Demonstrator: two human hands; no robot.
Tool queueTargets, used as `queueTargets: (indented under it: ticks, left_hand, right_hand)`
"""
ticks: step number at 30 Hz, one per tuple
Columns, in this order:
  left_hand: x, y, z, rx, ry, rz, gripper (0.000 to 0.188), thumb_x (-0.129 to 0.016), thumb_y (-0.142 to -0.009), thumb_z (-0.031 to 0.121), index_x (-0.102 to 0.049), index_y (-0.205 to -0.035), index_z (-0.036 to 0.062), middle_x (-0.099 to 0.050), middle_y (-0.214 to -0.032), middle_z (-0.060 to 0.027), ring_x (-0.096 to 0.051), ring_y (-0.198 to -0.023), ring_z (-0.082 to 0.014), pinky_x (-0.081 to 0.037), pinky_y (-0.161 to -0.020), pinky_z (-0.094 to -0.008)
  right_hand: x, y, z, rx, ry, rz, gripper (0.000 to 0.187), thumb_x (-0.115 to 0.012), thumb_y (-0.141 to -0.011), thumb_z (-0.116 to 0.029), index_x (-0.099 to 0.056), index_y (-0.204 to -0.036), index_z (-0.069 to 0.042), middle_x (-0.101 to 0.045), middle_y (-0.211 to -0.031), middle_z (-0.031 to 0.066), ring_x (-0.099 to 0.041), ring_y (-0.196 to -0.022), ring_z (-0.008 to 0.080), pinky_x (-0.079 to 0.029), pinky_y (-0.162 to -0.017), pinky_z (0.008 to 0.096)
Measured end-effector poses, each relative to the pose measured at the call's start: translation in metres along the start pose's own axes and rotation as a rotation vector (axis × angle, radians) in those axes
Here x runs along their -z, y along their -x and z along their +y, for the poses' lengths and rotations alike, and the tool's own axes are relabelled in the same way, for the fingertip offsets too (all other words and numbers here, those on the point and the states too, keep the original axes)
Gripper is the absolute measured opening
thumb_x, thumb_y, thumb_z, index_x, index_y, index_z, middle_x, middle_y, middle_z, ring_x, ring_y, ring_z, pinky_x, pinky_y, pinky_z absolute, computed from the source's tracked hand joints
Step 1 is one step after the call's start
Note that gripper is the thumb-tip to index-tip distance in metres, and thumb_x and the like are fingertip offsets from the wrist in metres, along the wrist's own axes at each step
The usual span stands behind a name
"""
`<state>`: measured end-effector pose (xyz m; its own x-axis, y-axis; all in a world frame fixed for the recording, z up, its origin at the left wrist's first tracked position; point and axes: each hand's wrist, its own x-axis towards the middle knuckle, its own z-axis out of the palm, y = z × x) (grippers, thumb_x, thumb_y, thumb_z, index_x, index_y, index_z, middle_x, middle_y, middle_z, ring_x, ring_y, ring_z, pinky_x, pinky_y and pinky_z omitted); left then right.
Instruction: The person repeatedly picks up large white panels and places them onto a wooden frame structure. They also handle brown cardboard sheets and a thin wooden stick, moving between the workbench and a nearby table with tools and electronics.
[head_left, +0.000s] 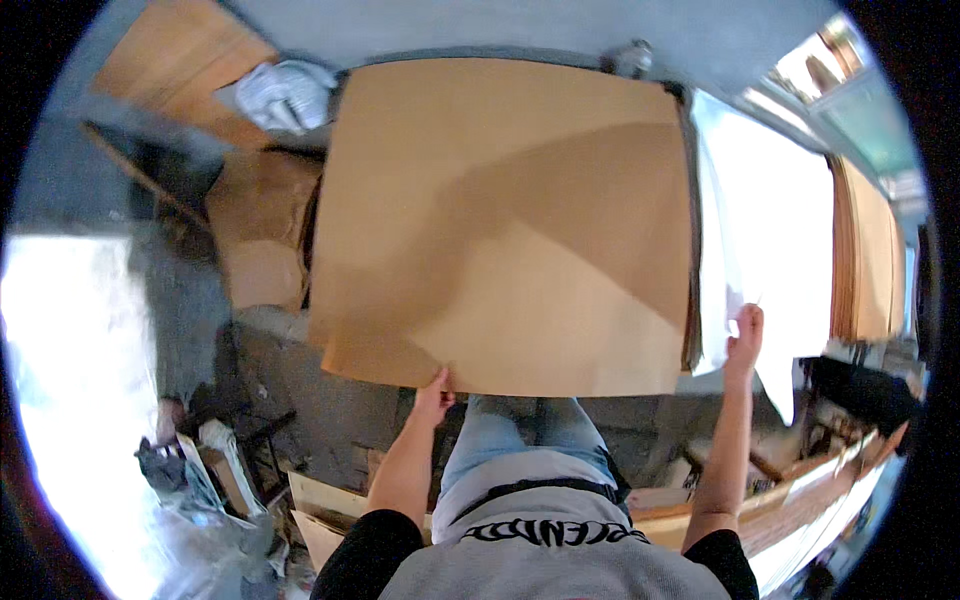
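Observation:
A large brown cardboard sheet [500, 220] lies flat in front of me, on top of what looks like a stack. My left hand [435, 395] pinches its near edge, left of the middle. To the right is a pile of white sheets [770, 210]. My right hand [745, 335] is closed at the near part of this pile, with the fingers on a white sheet whose corner hangs down over the edge. Part of the right fingers is hidden against the bright white surface.
More stacked brown sheets [865, 255] stand at the far right. Left of the cardboard are brown pieces [262, 220] and a crumpled white cloth or bag [287, 95]. A wooden board [185, 65] leans at the back left. Plastic bags and scraps [200, 510] lie on the lower left floor.

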<state>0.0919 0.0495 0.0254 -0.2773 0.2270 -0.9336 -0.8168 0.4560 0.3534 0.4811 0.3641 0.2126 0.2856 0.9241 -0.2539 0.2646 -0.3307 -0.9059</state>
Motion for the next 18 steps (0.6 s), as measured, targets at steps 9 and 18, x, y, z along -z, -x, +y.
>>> queueTargets:
  ticks: [9,18]
  left_hand:
    - [0.007,-0.029,-0.023,0.069,0.046,-0.105,0.033,-0.066,-0.074,0.037,-0.049,-0.084,0.0109,-0.048,-0.061,-0.0016,-0.045,-0.044,-0.0131,-0.034,-0.036,-0.0246]
    - [0.003,-0.034,-0.022,0.002,0.173,-0.265,0.031,-0.059,-0.08,0.037,-0.049,-0.095,0.0118,-0.05,-0.072,0.0005,-0.049,-0.06,-0.0116,-0.04,-0.048,-0.0273]
  right_hand:
    - [-0.327,0.175,0.053,0.453,0.379,-0.631,0.023,-0.038,-0.09,-0.024,-0.043,-0.099,-0.004,-0.053,-0.089,0.0176,-0.054,-0.084,0.0285,-0.042,-0.067,0.0421]
    - [-0.403,0.297,0.092,0.551,0.335,-0.937,0.024,-0.038,-0.09,-0.026,-0.04,-0.103,-0.006,-0.056,-0.083,0.0166,-0.055,-0.077,0.0369,-0.044,-0.063,0.0436]
